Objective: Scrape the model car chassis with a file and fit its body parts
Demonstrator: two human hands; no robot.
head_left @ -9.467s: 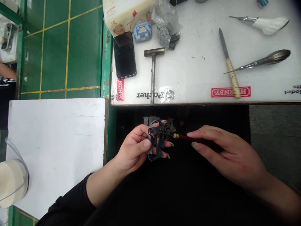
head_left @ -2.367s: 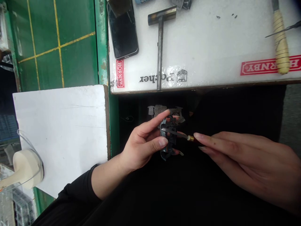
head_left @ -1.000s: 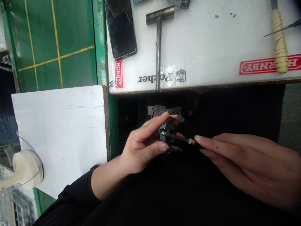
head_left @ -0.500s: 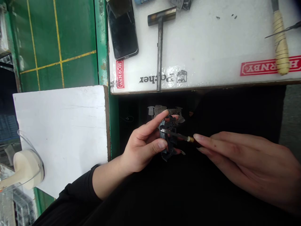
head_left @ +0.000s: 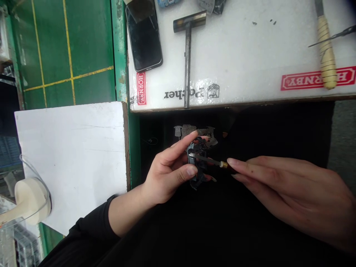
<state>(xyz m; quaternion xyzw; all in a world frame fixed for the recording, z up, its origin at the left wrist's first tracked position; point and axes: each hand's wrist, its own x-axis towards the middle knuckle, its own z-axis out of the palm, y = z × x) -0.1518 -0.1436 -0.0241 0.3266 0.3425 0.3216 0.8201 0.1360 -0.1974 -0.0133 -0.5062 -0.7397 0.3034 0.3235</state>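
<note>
My left hand (head_left: 167,167) is closed around a small dark grey, curved part (head_left: 197,163) with an irregular outline, thumb on the near side and fingers behind it. In my right hand (head_left: 289,196) is a thin-bladed hand tool (head_left: 213,161) with a brass collar, pinched by a handle mostly hidden in the fingers. The blade's bright tip rests at the upper left edge of the part. Both hands are above the dark lap area, in front of the bench.
A white film-covered board (head_left: 236,55) printed HORNBY lies ahead. It bears a phone (head_left: 145,37), a T-shaped metal tool (head_left: 188,55), a pale-handled tool (head_left: 327,55) and dark crumbs. To the left are a white panel (head_left: 75,159) and a cream round-based object (head_left: 32,200).
The whole view has slid slightly left. My hands keep nearly the same pose, with the blade tip still at the part's edge.
</note>
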